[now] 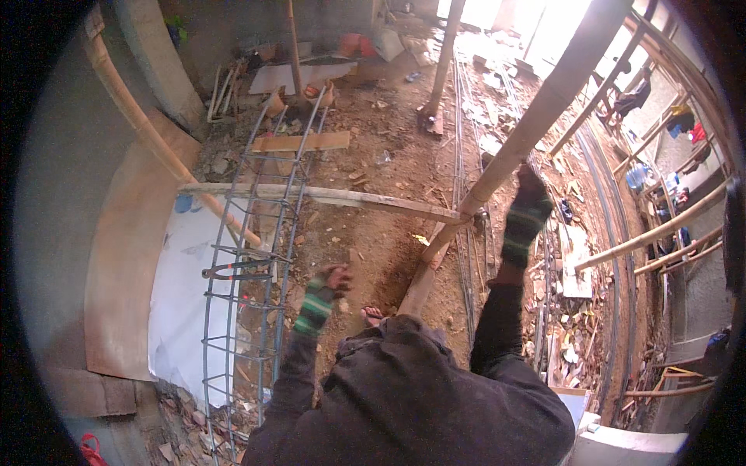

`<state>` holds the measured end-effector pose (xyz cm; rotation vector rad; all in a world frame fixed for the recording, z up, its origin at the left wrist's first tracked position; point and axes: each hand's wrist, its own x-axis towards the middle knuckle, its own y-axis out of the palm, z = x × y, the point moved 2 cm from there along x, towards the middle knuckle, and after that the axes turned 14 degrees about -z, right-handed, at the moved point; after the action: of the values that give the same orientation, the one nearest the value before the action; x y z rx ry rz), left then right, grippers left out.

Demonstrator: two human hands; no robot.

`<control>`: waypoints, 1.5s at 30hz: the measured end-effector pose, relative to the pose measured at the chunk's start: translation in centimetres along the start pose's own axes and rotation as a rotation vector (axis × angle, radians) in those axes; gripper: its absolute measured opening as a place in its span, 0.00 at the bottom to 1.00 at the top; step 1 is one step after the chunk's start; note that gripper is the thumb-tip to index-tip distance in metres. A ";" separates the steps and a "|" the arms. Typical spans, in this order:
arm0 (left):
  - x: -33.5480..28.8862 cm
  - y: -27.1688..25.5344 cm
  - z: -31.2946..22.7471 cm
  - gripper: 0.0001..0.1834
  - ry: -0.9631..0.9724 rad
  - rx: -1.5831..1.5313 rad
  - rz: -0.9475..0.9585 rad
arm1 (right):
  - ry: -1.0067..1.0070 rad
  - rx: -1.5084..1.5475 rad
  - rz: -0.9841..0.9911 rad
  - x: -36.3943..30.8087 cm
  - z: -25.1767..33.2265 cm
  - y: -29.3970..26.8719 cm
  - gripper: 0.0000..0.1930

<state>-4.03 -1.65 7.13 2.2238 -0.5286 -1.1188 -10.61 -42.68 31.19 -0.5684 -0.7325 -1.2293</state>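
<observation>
My left hand (336,279), in a green-striped dark glove with bare fingers, hangs just right of a rebar cage (273,311). Nothing shows in its loosely spread fingers. Across the cage's bars lies a pair of long-handled pincers (233,270). My right arm reaches forward, and my right hand (531,194), gloved the same way, is beside a thick slanting bamboo pole (509,151). Its fingers are dark and blurred; whether they touch the pole I cannot tell. Between cage and pole runs a wooden batten (365,199), joining the pole near its lower part.
A short plank (303,142) lies over the cage's far end. White sheet (183,303) and plywood (124,272) line the left wall. Long steel bars (462,155) stretch along the rubble-strewn dirt floor. More bamboo poles (653,227) stand at right, where a person (633,95) sits farther off.
</observation>
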 end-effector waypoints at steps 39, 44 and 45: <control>-3.8 -8.0 15.2 0.16 0.318 0.025 -0.956 | -0.773 -0.521 1.318 -16.5 -19.9 20.7 0.07; -4.2 -10.5 15.4 0.14 0.262 -0.136 -1.030 | -0.748 -0.431 1.335 -16.1 -20.7 21.2 0.07; -4.4 -10.9 15.5 0.15 0.305 -0.134 -1.030 | -0.771 -0.455 1.362 -16.1 -20.9 21.4 0.07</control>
<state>-18.32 3.99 -4.85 2.4880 0.8982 -1.1508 11.49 -42.56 5.35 -1.6144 -0.4638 0.1730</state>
